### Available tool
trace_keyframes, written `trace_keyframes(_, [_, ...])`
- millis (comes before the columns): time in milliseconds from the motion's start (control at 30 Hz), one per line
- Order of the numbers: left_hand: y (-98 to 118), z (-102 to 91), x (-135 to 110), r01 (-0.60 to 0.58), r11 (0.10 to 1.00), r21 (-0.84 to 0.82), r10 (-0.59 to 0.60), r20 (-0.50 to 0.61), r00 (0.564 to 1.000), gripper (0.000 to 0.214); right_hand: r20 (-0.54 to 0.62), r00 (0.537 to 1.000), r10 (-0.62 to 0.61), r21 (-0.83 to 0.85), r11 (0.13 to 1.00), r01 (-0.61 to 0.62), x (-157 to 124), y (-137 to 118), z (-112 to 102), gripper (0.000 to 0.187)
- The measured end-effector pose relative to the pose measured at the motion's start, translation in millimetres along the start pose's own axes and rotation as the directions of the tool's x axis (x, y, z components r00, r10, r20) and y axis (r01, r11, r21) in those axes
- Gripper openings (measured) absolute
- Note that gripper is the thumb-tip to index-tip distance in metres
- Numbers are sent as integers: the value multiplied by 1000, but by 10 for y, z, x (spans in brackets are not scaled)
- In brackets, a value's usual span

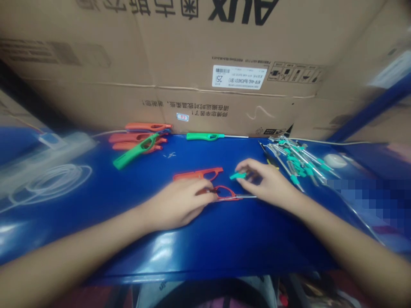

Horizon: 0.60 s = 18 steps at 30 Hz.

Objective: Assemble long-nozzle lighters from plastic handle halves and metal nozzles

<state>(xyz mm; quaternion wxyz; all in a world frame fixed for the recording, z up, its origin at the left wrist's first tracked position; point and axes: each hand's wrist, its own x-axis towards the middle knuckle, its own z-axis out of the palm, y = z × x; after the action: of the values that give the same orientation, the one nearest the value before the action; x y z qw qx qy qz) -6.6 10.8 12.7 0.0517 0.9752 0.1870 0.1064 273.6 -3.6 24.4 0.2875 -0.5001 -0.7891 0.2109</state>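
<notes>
My left hand (181,203) is closed over a red lighter shell (226,192) lying on the blue table; its looped front and a thin metal tube (246,196) stick out to the right. The palm and fingers hide the shell's rear. Just behind it rests another red shell half (195,174). Between the thumb and fingers of my right hand (269,182) is a small teal plastic piece (237,176), held a little above the table. Right of that hand lies a pile of metal tubes with teal parts (298,160).
Several red shells (138,137) lie at the back left with a green shell (136,152) across them. A green lighter with its tube (205,136) lies against the cardboard wall (180,64). A coiled pale cable (58,179) is at left, a yellow-and-black tool (269,155) behind my right hand.
</notes>
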Motion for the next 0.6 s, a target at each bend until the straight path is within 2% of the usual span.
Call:
trace_keyframes(100, [4,25,9,8,997,-74,-11,-48,999,28,55,994,-92,-100,990,97,-15,42,70,22])
trace_keyframes(333, [35,93,34,81,984,-157,-104,-139,985,20,90,967,-240,-279,926,256,31,167,21,6])
trace_keyframes(467, [37,106,42,95,969,-226,-137,-177,975,19,65,973,-222,-236,944,231,17,109,17,7])
trace_keyframes(600, [45,103,48,119,948,-296,-179,-185,966,17,131,978,-163,-195,963,186,-22,83,29,13])
